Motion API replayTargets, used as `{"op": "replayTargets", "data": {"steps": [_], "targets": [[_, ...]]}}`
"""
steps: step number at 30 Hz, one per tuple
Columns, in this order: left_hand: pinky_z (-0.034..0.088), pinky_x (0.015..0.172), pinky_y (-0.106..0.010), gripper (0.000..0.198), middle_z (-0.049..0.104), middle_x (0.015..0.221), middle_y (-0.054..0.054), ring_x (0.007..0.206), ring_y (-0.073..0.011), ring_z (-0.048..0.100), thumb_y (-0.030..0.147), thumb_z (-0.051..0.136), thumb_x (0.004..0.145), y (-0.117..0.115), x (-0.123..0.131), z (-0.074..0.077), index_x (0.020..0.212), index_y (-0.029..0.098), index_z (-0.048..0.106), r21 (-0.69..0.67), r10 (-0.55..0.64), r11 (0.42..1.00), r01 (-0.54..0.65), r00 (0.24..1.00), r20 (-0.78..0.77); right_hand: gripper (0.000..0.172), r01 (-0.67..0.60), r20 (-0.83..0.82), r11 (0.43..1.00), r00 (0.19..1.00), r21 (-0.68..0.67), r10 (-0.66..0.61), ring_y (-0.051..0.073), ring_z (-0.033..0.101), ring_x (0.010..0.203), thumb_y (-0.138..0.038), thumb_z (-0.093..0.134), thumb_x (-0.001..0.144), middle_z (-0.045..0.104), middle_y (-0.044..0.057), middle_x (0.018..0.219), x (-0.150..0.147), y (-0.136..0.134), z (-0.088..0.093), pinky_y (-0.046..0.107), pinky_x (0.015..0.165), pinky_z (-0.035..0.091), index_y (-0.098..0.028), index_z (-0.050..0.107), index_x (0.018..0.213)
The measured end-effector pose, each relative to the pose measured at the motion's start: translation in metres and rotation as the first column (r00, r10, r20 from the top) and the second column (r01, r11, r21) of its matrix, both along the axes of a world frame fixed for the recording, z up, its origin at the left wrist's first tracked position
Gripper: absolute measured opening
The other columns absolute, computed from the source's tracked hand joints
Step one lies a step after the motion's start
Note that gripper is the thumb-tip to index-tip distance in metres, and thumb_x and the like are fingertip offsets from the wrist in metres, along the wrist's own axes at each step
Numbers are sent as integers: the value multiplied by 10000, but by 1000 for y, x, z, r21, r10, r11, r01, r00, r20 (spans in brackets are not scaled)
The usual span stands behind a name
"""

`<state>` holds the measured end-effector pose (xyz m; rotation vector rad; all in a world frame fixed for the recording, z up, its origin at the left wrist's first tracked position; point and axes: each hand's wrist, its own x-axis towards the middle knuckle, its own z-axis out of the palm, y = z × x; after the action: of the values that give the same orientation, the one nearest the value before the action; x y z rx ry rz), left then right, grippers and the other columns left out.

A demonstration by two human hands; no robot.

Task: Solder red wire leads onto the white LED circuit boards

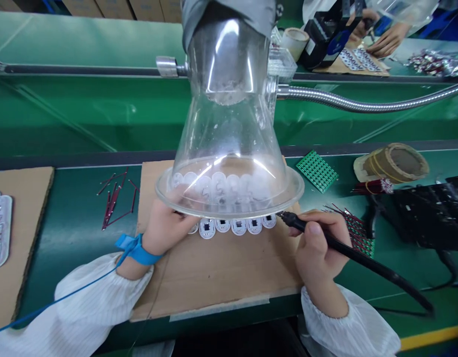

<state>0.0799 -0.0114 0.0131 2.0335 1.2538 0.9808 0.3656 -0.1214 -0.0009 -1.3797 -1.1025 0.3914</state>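
My right hand (320, 243) grips a soldering iron (336, 243) by its black handle. Its tip points left, at the right end of a panel of small white round circuit boards (238, 226). The panel lies on a cardboard sheet (229, 267), partly under the rim of a clear fume hood (229, 129). At the panel's left end is my left hand (169, 223), with a blue wrist strap (142, 250). Its fingers are bent together, partly behind the hood's rim, and what they pinch is hidden. A thin line runs down from near that hand across the cardboard.
Red wires (112, 203) lie left of the cardboard. To the right are a green perforated board (317, 171), a wire-filled board (359, 233), a tape-wrapped cup (390, 163) and black equipment (429, 213). A metal flexible pipe (363, 105) crosses behind. Another person's hands (388, 39) work opposite.
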Motion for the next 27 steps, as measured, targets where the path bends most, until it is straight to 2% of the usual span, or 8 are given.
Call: {"op": "replayTargets", "data": {"steps": [3,6,9,13,18,22,27], "targets": [[520,603,-299,134,687,709,13,612,-159,586,307,721,943,-1,-3,-8,834,233,695,1,40,999,-40,999,-6,213,35,-42,999,999,10,-35,170,644,558,-450,715,1089,696,-10,779,-9,4,-1,309,506,524,-261,726,989],[534,606,-293,108,687,702,21,609,-153,599,277,710,932,0,-3,-9,836,234,686,10,24,1000,-24,1000,-20,212,-4,-24,999,1000,-48,3,173,646,552,-458,717,1088,703,-12,772,-12,5,-10,302,493,521,-267,725,996],[576,645,-295,66,716,721,18,636,-158,645,223,710,913,1,-1,-6,851,234,692,36,9,999,-8,1000,-18,152,-53,4,996,999,-73,54,182,682,577,-407,724,1096,692,-27,728,-9,4,-16,307,543,564,-269,737,1033],[599,673,-296,106,736,743,11,654,-160,665,200,702,919,3,3,0,824,234,668,59,-11,998,13,999,-39,91,-92,26,993,995,-72,94,186,731,624,-353,736,1098,717,-31,750,-6,3,-20,302,570,574,-269,744,1064],[576,628,-262,191,707,701,23,620,-143,639,190,705,934,5,7,7,778,233,603,94,-63,993,69,996,-63,111,-86,73,994,993,-75,91,205,739,662,-375,742,1090,734,-17,782,-5,3,-23,330,588,574,-268,740,1060],[576,627,-264,208,668,676,32,618,-143,615,195,723,943,5,5,6,780,236,600,78,-92,992,97,993,-69,126,-92,102,993,990,-73,99,210,721,637,-394,749,1084,710,-21,743,-5,3,-23,338,577,570,-273,743,1050],[438,487,-255,206,594,629,53,516,-119,474,186,719,929,3,2,-5,773,245,599,108,-34,994,32,999,16,170,-46,31,998,998,-44,47,178,666,560,-424,715,1105,704,-21,763,-7,4,-19,317,523,551,-269,745,1041]]}}
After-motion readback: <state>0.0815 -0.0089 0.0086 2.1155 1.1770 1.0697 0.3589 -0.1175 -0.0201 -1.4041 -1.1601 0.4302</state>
